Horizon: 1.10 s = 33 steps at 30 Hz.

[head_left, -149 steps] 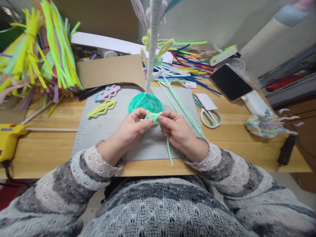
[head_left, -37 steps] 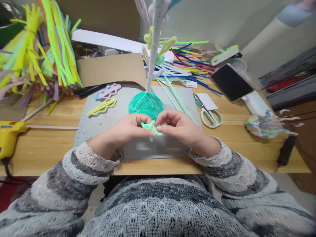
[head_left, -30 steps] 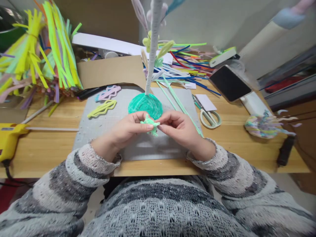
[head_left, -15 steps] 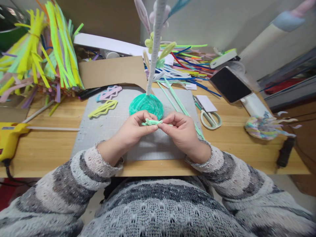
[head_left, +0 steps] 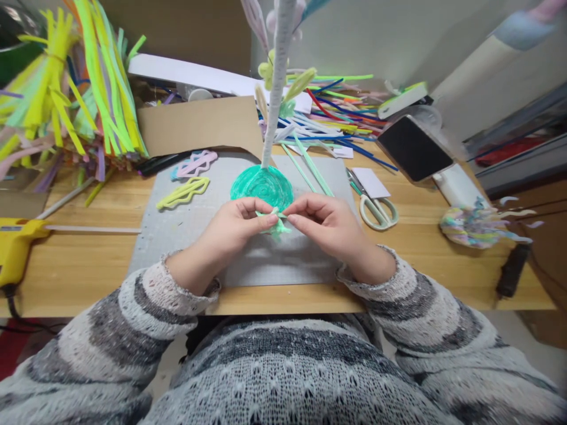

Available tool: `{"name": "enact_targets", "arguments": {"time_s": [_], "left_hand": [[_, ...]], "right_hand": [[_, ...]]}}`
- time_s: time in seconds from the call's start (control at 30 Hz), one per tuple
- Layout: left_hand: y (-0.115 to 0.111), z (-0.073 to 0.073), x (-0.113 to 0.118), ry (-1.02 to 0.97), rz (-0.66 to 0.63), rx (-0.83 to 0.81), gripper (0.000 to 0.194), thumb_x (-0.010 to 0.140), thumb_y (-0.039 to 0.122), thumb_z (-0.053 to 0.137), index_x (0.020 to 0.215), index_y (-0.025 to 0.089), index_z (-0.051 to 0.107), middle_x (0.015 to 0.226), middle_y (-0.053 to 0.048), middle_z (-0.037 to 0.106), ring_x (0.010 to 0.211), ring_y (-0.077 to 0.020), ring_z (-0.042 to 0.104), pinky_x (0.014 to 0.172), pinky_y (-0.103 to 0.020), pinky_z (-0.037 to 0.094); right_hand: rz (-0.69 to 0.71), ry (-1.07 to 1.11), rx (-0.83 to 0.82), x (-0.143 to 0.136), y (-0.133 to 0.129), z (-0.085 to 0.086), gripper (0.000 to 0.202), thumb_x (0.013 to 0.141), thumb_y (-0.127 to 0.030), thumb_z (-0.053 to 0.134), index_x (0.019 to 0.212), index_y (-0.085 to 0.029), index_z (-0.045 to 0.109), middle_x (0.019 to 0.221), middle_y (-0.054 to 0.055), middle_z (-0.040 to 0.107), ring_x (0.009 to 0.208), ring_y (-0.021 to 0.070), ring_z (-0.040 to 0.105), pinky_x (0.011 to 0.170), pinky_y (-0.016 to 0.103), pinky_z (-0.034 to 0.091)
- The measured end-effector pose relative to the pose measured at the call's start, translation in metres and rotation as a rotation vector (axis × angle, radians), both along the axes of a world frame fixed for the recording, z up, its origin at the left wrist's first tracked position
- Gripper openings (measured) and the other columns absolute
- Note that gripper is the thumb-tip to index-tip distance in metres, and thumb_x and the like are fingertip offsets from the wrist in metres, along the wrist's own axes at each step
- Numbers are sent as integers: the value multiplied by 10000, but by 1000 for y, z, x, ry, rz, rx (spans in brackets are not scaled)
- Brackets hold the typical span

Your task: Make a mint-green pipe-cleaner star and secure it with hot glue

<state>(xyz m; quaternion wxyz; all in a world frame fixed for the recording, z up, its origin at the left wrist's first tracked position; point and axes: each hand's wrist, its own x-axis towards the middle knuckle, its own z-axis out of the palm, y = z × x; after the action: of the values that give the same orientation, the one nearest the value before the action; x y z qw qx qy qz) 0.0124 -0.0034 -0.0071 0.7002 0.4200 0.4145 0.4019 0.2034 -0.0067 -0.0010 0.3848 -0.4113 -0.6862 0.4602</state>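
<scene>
A small mint-green bent pipe cleaner (head_left: 278,227) is pinched between the thumb and forefinger of my left hand (head_left: 234,227). My right hand (head_left: 332,227) closes thumb and forefinger on a thin end of the same piece; its other fingers are curled in. Just beyond the fingertips lies a round green coiled base (head_left: 259,184), with a white wrapped stem (head_left: 277,77) rising upright from it. Pastel flower and leaf shapes surround the stem. Yellow zigzag-bent pipe cleaners (head_left: 183,193) and a pink-purple zigzag piece (head_left: 198,163) rest on the grey cutting mat (head_left: 177,239), left of the base.
At far left sit a yellow glue gun (head_left: 20,242) and bundled pipe cleaners (head_left: 110,88). Loose mint pipe cleaners (head_left: 312,165) lie behind my right hand. Scissors (head_left: 376,211), a phone (head_left: 415,149), a pastel coiled piece (head_left: 469,227) and a black-handled tool (head_left: 514,271) are rightward.
The mint pipe cleaner has turned in my fingers and now hangs lower, its bent part below my left thumb. My right hand has shifted slightly right.
</scene>
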Motion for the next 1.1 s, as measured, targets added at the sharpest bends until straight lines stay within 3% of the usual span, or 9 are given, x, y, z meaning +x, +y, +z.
{"name": "enact_targets", "arguments": {"time_s": [0.2,0.43,0.67,0.83,1.0,1.1], "left_hand": [[1,1,3,-176,68,-66,325,581,294,889,717,150,631,623,31,639,582,-83,571,608,-223,448],[-2,-2,7,-264,94,-72,326,575,288,892,706,178,614,747,31,675,664,-90,591,688,-247,465],[-3,-1,10,-292,99,-20,356,569,279,892,676,182,567,755,51,652,683,-78,590,711,-242,471],[-5,-5,8,-169,29,33,261,632,263,861,827,191,702,792,14,702,717,-96,621,729,-248,485],[-6,-9,11,-153,133,47,236,605,272,871,757,190,711,769,15,721,707,-100,635,738,-256,506],[-4,-9,14,-205,152,-5,262,583,283,880,735,174,696,736,17,709,697,-101,645,747,-272,526]], "right_hand": [[25,201,-48,-9,-4,-10,189,803,-314,707,908,-179,628,801,-3,625,683,96,558,600,232,449],[-121,325,-59,-21,-6,-24,269,746,-397,774,779,-196,597,698,-37,607,612,86,530,575,244,439],[-220,353,-103,-24,-9,-22,332,683,-453,813,721,-201,601,647,-41,606,584,91,525,552,256,449],[-203,384,-112,-23,-9,-18,318,674,-440,825,723,-203,619,663,-34,632,610,98,565,604,264,497],[-171,427,-197,-24,-7,-20,308,701,-453,793,767,-203,627,604,-51,584,529,84,509,528,245,458],[-186,413,-154,-25,-8,-23,256,749,-411,747,770,-198,606,589,-58,560,507,75,484,504,234,429]]}}
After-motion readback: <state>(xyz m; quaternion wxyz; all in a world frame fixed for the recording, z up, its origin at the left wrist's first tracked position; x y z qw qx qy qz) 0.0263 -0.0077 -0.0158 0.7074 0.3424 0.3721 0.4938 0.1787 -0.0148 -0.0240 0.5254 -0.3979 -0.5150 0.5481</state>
